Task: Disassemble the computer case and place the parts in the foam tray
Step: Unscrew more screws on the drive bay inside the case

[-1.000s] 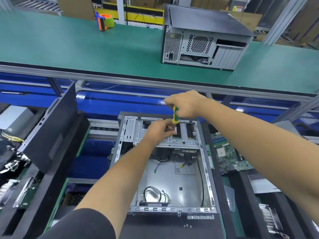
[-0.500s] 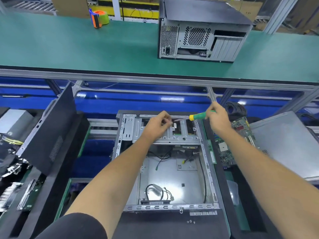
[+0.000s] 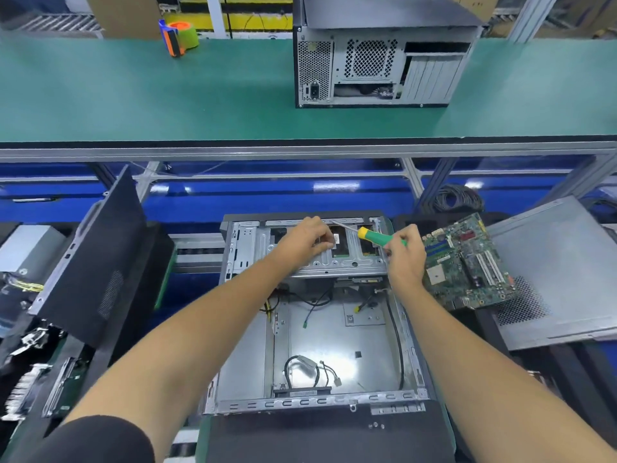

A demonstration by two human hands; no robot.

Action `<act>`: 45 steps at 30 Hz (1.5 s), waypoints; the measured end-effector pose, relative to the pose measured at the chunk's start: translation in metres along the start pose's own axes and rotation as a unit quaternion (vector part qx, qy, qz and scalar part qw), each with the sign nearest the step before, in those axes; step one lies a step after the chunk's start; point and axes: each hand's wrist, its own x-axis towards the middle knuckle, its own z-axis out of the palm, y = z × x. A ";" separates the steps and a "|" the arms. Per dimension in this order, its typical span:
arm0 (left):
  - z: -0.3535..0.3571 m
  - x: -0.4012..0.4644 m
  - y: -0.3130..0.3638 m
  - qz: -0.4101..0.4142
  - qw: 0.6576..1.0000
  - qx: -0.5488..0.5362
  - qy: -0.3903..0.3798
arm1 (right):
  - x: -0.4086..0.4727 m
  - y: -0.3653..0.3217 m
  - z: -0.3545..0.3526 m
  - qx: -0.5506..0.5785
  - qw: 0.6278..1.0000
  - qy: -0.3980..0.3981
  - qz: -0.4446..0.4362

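- I can't read any text from here.
- The label strip (image 3: 302, 393) at the near edge of the computer case (image 3: 337, 349) is too blurred.
- Markings on the motherboard (image 3: 467, 262) are too small.

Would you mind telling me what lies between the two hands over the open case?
In the head view, the screwdriver, held by the right hand, points toward the left hand.
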 end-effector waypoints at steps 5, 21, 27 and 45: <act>-0.022 0.024 0.009 0.056 0.982 0.145 -0.109 | -0.003 0.001 0.001 -0.024 0.999 0.009 -0.024; -0.037 0.068 0.044 0.107 0.879 0.365 -0.287 | 0.000 0.003 0.002 -0.040 0.998 0.019 -0.033; -0.046 0.063 0.037 0.089 0.928 0.260 -0.252 | -0.001 0.005 0.003 -0.035 0.998 0.021 -0.040; -0.025 -0.009 0.030 -0.078 0.984 -0.152 -0.046 | -0.016 -0.004 -0.007 0.065 0.996 0.012 -0.058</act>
